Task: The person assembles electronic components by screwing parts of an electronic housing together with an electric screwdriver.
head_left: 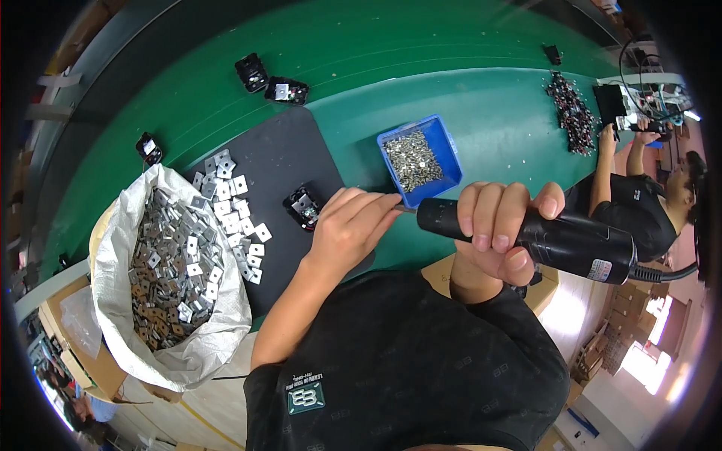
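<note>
My right hand (500, 225) is wrapped round a black corded electric screwdriver (579, 244), its bit pointing left. The fingertips of my left hand (350, 229) are pinched together at the tip of the metal bit (407, 209). Whether a screw sits between them is hidden. Just beyond, a blue bin (449, 165) holds many small metal screws (412, 159). To the left of my left hand, a black plastic housing (304, 207) with parts and wires inside lies open on a dark mat (282, 143).
At left stands a white woven sack (113, 301) of square metal plates, with loose plates (237, 210) spilled beside it. More black housings (286, 91) lie on the green belt (391, 45). Far right, a co-worker (639, 210) sits near a pile of small dark parts (573, 116).
</note>
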The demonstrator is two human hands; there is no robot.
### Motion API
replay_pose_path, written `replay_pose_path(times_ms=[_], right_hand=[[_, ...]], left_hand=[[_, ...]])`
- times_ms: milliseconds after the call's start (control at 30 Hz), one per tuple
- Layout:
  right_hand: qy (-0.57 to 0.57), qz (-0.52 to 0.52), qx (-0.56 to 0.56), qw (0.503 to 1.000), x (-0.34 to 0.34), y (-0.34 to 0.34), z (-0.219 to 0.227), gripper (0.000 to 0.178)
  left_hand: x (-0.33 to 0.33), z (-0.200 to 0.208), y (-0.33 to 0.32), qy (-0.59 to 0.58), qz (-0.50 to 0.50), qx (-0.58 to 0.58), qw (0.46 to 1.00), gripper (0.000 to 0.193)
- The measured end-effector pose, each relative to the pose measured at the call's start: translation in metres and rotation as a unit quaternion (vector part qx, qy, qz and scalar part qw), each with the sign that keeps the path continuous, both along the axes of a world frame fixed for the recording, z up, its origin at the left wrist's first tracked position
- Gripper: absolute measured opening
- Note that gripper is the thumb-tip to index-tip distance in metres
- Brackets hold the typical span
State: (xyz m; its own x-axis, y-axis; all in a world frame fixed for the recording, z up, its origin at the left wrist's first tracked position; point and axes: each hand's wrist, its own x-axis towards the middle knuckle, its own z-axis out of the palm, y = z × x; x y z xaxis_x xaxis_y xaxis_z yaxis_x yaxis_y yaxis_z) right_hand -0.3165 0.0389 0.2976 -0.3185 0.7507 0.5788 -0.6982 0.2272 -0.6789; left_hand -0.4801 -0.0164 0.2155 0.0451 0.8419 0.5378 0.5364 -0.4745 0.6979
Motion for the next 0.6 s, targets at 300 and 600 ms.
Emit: replay_pose_path(times_ms=[300, 600], right_hand=[[-0.023, -0.191, 0.049, 0.980, 0.030, 0.007, -0.003, 0.050], [-0.039, -0.145, 0.017, 0.989, 0.020, 0.010, -0.014, 0.050]], left_hand=[[0.021, -0.009, 0.049, 0.157, -0.044, -0.057, 0.985, 0.026], [0.002, -0.007, 0.022, 0.205, -0.022, -0.067, 0.976, 0.022]])
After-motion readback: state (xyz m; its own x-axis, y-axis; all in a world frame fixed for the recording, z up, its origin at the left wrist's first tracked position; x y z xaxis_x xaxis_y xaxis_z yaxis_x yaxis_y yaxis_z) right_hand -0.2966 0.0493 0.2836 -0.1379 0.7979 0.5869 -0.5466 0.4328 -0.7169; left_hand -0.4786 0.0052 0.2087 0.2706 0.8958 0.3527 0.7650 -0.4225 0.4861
